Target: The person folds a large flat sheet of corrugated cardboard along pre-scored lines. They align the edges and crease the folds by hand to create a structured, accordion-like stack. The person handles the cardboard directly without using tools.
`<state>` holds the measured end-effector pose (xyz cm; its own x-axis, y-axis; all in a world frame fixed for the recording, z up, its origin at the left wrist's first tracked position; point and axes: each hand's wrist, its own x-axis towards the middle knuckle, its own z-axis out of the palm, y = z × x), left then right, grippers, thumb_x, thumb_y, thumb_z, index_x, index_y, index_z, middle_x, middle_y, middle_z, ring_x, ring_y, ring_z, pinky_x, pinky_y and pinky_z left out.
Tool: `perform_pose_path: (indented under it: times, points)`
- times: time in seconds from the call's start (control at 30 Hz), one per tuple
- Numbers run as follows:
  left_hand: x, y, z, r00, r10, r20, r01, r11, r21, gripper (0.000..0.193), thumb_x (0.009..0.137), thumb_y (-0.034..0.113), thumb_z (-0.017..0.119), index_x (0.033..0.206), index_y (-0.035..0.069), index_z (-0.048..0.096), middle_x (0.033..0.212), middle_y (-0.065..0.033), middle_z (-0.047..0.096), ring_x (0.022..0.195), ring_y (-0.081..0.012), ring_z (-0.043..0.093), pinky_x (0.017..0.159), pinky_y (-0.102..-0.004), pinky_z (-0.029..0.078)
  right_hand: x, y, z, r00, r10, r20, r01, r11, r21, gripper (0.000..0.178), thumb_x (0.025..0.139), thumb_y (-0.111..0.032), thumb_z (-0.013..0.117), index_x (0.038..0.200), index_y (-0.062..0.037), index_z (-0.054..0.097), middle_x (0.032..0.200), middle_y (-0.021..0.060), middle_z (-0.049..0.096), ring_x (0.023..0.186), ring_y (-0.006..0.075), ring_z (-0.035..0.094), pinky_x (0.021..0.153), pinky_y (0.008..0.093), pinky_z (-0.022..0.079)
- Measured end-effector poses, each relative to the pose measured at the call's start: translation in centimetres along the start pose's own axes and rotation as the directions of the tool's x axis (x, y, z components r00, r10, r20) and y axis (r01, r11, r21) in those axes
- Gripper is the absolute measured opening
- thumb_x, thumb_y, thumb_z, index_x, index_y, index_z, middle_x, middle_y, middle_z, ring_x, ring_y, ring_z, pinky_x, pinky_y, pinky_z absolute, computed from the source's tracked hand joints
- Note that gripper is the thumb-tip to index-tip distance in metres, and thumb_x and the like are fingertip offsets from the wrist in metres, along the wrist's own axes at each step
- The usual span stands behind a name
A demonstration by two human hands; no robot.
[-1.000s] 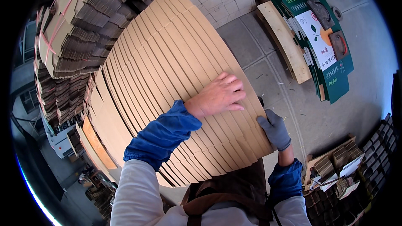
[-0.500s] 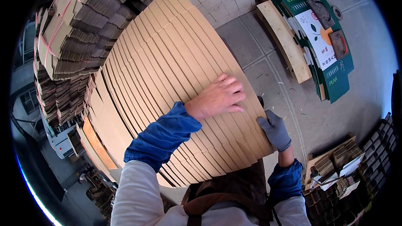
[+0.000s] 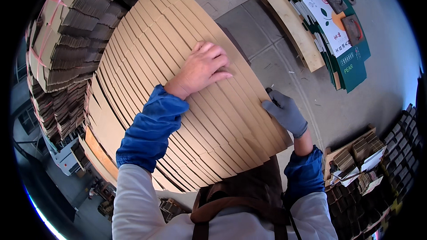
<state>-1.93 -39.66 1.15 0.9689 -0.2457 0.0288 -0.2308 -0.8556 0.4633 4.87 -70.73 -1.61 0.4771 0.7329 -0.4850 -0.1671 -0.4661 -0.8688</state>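
Note:
A fanned row of overlapping brown cardboard sheets (image 3: 155,62) spreads in front of me, each edge showing as a slanting line. On top of the sheets, toward their far right, rests my bare left hand (image 3: 201,69), its fingers loosely bent, the thumb apart, and nothing visible in its grip. In a grey glove, my right hand (image 3: 287,112) grips the right edge of the end cardboard sheet. Its thumb lies over the edge, and the other fingers are partly hidden. Blue sleeve covers wrap both forearms.
Strapped stacks of folded cardboard (image 3: 75,31) rise at the left. To the far right, green printed box blanks (image 3: 351,62) lie beside a wooden board (image 3: 291,29), with metal weights (image 3: 353,30) on top. A crate of small cardboard pieces (image 3: 356,160) stands at the lower right.
My left hand has slid away from me and leftward over the sheets. The right hand has shifted farther along the right edge. The whole view has also moved a little.

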Motion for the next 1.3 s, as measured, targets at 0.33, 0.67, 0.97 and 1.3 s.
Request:
perform_pose_path:
  times: [0.33, 0.67, 0.97, 1.3]
  points:
    - [0.2, -0.7, 0.1, 1.0, 0.011, -0.002, -0.011, 1.0, 0.008, 0.034, 0.079, 0.039, 0.082, 0.087, 0.015, 0.059, 0.095, -0.0011, 0.054, 0.103, -0.0235, 0.052, 0.095, -0.0381, 0.041, 2.4, -0.2, 1.5, 0.999, -0.042, -0.017, 0.042, 0.999, -0.017, 0.027, 0.094, -0.024, 0.071, 0.093, 0.0023, 0.062, 0.074, 0.0132, 0.056, 0.069, 0.0177, 0.05, 0.066, 0.0353, 0.046]
    - [-0.1, -0.9, 0.2, 1.0, 0.023, -0.013, -0.023, 1.0, -0.003, 0.034, 0.08, 0.039, 0.082, 0.086, 0.016, 0.058, 0.094, -0.0011, 0.053, 0.101, -0.0227, 0.051, 0.094, -0.0371, 0.04, 2.3, -0.2, 1.8, 0.998, -0.041, -0.045, 0.04, 0.999, -0.022, 0.025, 0.094, -0.023, 0.07, 0.098, 0.0015, 0.065, 0.079, 0.0155, 0.061, 0.072, 0.0186, 0.055, 0.069, 0.0349, 0.048]
    - [0.0, -1.0, 0.8, 1.0, 0.017, 0.009, -0.017, 1.0, -0.007, 0.032, 0.08, 0.037, 0.082, 0.087, 0.014, 0.062, 0.098, -0.0011, 0.056, 0.101, -0.0237, 0.052, 0.095, -0.0375, 0.04, 2.7, -0.2, 1.2, 0.999, -0.04, -0.026, 0.039, 0.998, -0.039, 0.027, 0.098, -0.025, 0.067, 0.098, 0.0017, 0.062, 0.079, 0.0164, 0.055, 0.072, 0.022, 0.053, 0.07, 0.0348, 0.048]
    - [-0.5, 1.4, 0.0, 0.999, -0.005, -0.035, 0.005, 1.0, -0.004, 0.027, 0.081, 0.028, 0.081, 0.096, 0.012, 0.065, 0.107, -0.0032, 0.059, 0.11, -0.0262, 0.054, 0.101, -0.0407, 0.043, -1.9, 1.1, -0.1, 0.999, 0.01, -0.047, -0.009, 1.0, 0.019, 0.027, 0.101, -0.026, 0.061, 0.103, 0.0011, 0.063, 0.086, 0.0138, 0.06, 0.076, 0.0243, 0.056, 0.078, 0.035, 0.049]
